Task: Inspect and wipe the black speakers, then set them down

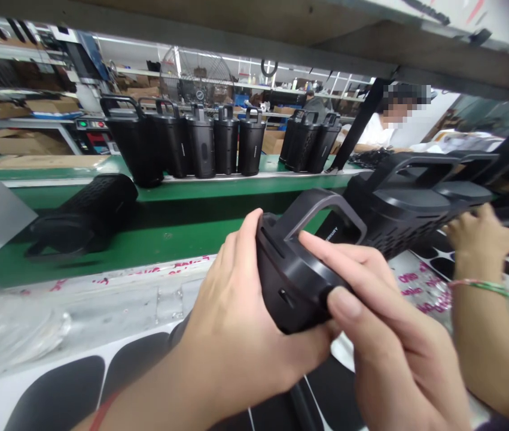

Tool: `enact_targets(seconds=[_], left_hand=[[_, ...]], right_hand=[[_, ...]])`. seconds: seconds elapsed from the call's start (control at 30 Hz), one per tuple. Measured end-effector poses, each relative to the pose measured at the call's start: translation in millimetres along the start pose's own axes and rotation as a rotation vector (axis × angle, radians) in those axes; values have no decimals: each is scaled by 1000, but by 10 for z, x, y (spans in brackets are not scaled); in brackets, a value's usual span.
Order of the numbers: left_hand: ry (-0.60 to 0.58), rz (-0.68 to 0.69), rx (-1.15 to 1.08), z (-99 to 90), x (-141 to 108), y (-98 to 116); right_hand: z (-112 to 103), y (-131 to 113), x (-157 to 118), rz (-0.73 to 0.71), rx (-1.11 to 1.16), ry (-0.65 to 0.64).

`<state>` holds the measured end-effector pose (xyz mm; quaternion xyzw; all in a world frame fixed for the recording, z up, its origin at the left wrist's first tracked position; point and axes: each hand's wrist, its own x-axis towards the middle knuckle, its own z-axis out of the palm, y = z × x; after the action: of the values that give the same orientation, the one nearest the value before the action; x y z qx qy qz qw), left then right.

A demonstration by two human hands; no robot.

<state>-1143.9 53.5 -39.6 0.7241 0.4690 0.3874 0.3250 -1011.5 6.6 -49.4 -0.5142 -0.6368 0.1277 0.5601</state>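
My left hand (236,311) wraps the side of a black cylindrical portable speaker (294,275), and my right hand (393,323) holds it from the other side. The right fingers lie across its dark end cap, near the looped carry handle (321,215). The speaker is tilted, with the handle pointing away from me and its lower body hidden by my fingers. Another person's hand (478,236) with a braided bracelet reaches in at the right, beside a second black speaker (415,203) lying on its side.
A green conveyor belt (155,239) runs across the view, carrying several upright black speakers (200,143) and one lying speaker (88,209). A clear plastic bag (7,329) and a printed white sheet (57,389) lie on the near bench. An overhead shelf beam (236,42) crosses the top.
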Motion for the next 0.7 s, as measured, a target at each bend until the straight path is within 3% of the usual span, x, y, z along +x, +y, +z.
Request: enact_targets(seconds=[0.1, 0.2, 0.27, 0.4, 0.5, 0.6, 0.67, 0.7], left_hand=[[3, -9, -34, -94, 84, -21], [-19, 0, -53, -292, 173, -71], [-39, -9, -20, -440, 219, -103], [-142, -74, 121, -633, 338, -180], [-286, -141, 121, -660, 529, -278], [-432, -233, 4, -595, 719, -423], [-450, -283, -14, -506, 756, -541], [-404, -277, -1, -454, 742, -601]], right_hand=[[-49, 80, -8, -10, 177, -24], [-206, 331, -89, -20, 334, 185], [-333, 596, -205, 71, 245, 281], [-442, 1157, -523, 284, -163, 26], [-406, 1385, -722, 315, -231, -29], [-439, 1400, -818, 351, -189, 1], [-533, 1337, -832, 394, -137, 70], [-590, 1296, -830, 426, -113, 109]])
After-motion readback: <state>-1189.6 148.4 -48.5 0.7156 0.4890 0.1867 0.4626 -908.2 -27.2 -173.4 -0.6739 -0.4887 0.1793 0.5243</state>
